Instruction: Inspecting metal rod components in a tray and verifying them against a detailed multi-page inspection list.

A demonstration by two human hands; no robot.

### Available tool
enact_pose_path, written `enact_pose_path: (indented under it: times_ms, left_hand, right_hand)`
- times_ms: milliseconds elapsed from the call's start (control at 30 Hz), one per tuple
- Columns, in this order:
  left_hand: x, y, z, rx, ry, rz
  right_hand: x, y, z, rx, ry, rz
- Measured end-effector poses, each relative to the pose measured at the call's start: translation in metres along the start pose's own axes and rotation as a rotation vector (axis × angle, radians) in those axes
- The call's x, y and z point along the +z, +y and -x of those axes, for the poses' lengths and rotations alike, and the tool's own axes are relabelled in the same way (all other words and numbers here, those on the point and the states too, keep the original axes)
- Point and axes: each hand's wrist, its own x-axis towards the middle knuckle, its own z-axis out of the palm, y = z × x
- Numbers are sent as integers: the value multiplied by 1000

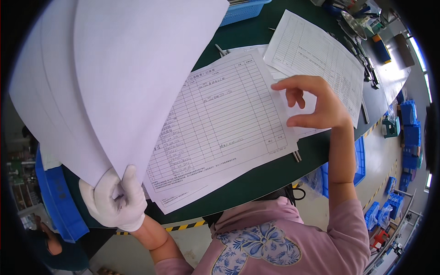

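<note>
The lower corner of the raised white paper sheets point(137, 68), which fill the upper left of the frame, is pinched by the white-gloved left hand point(112, 201). The bare right hand point(323, 101) is held with thumb and forefinger parted at the right edge of a white ruled paper form point(229, 119) in the centre; whether contact is made cannot be told. The form is carried by a dark green desk point(250, 35). A light-blue plastic basket point(245, 13) is seen at the top.

Bright light is covering the raised paper sheets point(142, 78), a window point(417, 54) is glaring far right, and blackened edges are bending.
</note>
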Motion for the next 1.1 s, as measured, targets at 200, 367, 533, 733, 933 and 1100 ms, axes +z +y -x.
enact_pose_path:
  times_ms: [200, 367, 533, 733, 933, 1100]
  left_hand:
    - [-2, -4, -1, 16, 69, -67]
    - [0, -4, 0, 21, 58, -33]
    - [0, -1, 2, 2, 68, -35]
    - [-3, -3, 0, 27, 77, -31]
    - [-6, 2, 5, -97, 71, -89]
    - [-6, 4, 5, -119, 106, -105]
  right_hand:
    - [6, -5, 0, 85, -232, 5]
    - [3, -11, 0, 156, -309, 74]
    - [4, -11, 2, 175, -307, 92]
    - [4, -13, 0, 169, -311, 104]
    - [5, -10, 2, 166, -310, 95]
    - [5, -9, 2, 148, -296, 95]
